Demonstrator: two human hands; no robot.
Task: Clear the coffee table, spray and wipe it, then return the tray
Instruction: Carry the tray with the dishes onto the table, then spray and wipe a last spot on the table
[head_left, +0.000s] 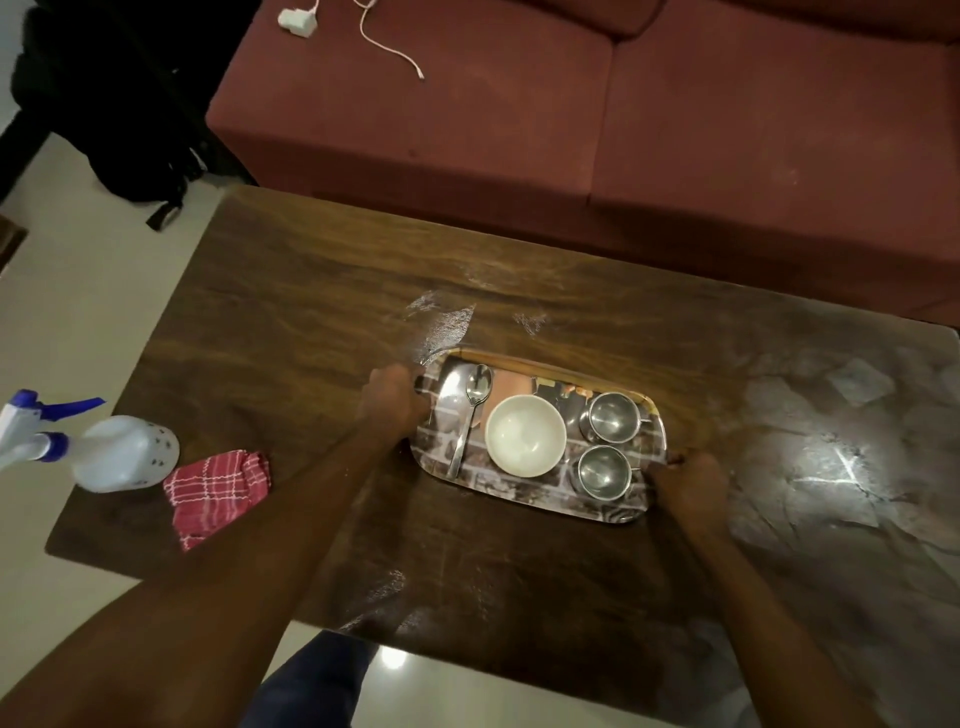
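A dark brown wooden tabletop (311, 312) filled the middle of the view, seen from above. Far to the left of the tray and beyond it, a black fabric bag (130, 104) slumped on the pale floor. Well to the tray's left, at the tabletop's edge, sat a translucent white plastic spray bottle (124, 453) with a blue and white trigger. A crumpled red-and-white checked cloth (218, 491) lay just beside it, between bottle and tray. Beyond the tray and to its left, a white charger plug (296, 21) with a thin white cable lay on a maroon fabric sofa (519, 104), which ran on past the tray to the right.

The left hand (395, 397) gripped the tray's left short edge, fingers curled round the rim. The rectangular, round-cornered tray (524, 491), printed with a grey brick pattern, was over the middle of the tabletop. Whether it rested there or was lifted could not be told.

On the tray, a steel spoon (470, 410) lay at the left end. A round white bowl (525, 435) sat in the middle. At the right end was a steel cup (612, 417), with a second steel cup (605, 472) just nearer the person.

The right hand (691, 480) gripped the tray's right short edge near its nearer corner, fingers curled on the rim. To the right of the tray, the tabletop showed pale smears and bright glare.
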